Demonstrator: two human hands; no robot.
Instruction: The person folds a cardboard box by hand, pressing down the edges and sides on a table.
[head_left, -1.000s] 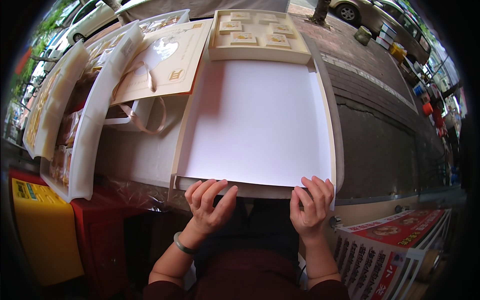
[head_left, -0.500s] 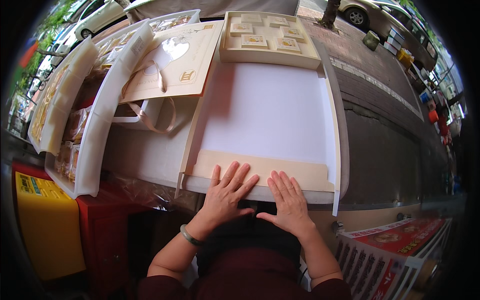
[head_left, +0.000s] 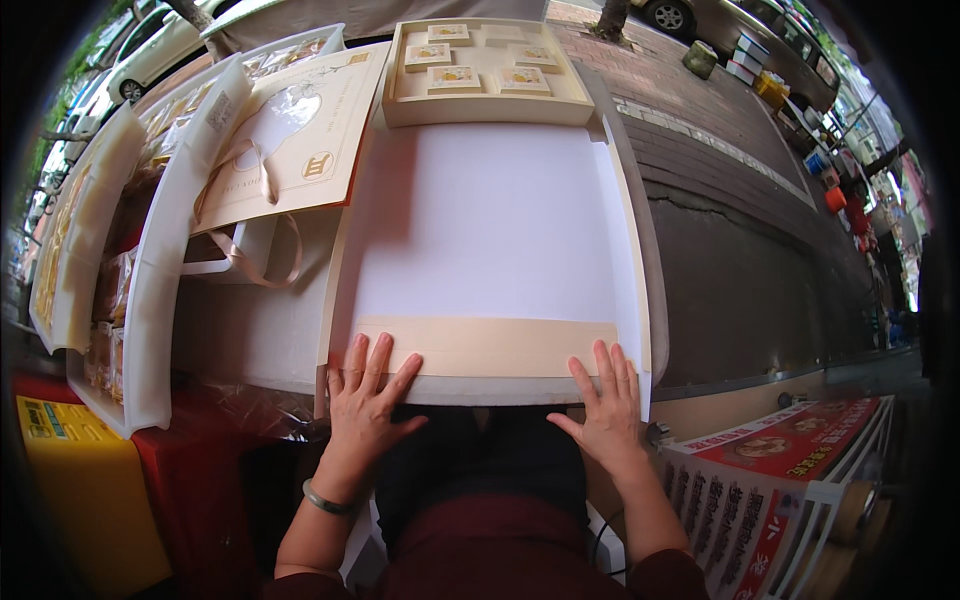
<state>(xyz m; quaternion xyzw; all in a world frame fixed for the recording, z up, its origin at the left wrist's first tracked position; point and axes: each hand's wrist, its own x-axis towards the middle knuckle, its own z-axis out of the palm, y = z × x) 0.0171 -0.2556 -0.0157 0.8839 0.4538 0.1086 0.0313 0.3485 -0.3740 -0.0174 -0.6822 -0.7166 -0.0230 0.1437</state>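
Note:
In front of me lies a wide sheet of cardboard [head_left: 480, 220], white inside, with narrow sides standing up at left and right. Along its near edge runs a cream flap [head_left: 490, 345], folded inward. My left hand [head_left: 368, 405] rests its spread fingers on the flap's left end. At the right end, my right hand [head_left: 608, 415] lays its fingertips beside the corner, thumb pointing inward. Neither hand holds anything. A shallow cream box [head_left: 490, 108] with several small square printed packs stands at the far end of the cardboard.
To the left, a cream gift bag [head_left: 330, 140] with ribbon handles lies tilted. White plastic crates [head_left: 185, 260] of wrapped goods stand beyond it. A yellow box [head_left: 85, 500] sits low at left, a printed red-and-white sign [head_left: 770, 470] low at right. Parked cars stand beyond the pavement.
My hands have slid apart, from near the flap's middle out to its two ends. The whole view has shifted slightly, so the table and goods appear farther left.

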